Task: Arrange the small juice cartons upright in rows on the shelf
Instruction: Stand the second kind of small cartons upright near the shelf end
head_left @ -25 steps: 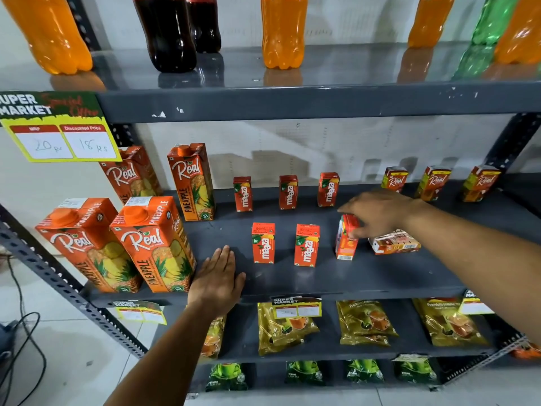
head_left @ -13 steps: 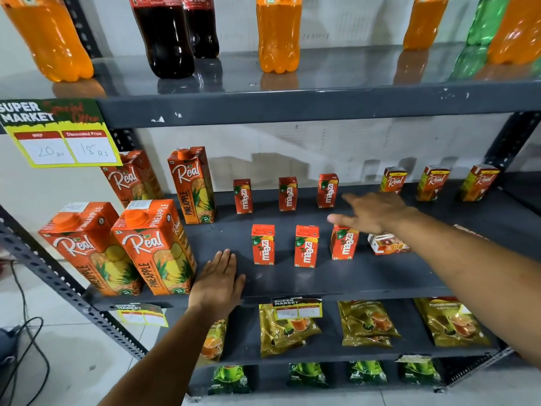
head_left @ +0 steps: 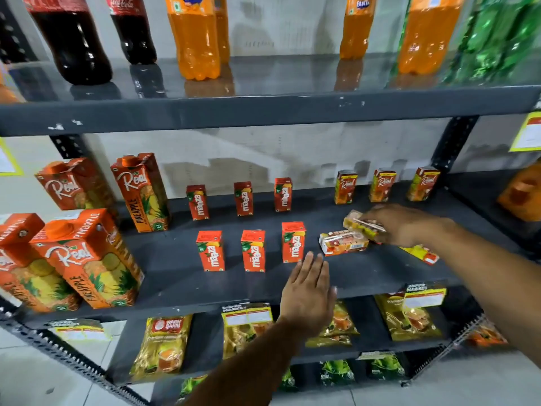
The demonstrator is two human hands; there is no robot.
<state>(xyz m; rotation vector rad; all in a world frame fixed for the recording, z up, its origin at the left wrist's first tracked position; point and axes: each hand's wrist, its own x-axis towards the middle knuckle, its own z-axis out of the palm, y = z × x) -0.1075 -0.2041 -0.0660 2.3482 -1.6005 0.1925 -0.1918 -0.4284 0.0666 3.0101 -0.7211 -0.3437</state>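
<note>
On the dark grey shelf, small red Maaza cartons stand upright in two rows: three at the back and three in front. Three small Real cartons stand upright at the back right. My right hand grips a small Real carton, tilted and lifted slightly off the shelf. Just below it a second small Real carton lies on its side. A third lying carton shows partly under my right forearm. My left hand rests flat with fingers apart on the shelf's front edge.
Large Real pineapple cartons stand at the left of the shelf. Cola, orange and green soda bottles line the shelf above. Tea pouches and price tags sit on the shelf below. A slotted upright stands at the right.
My right hand left the third front Maaza carton standing and moved right to pick up a lying Real carton. My left hand slid right along the shelf edge. The view shifted right.
</note>
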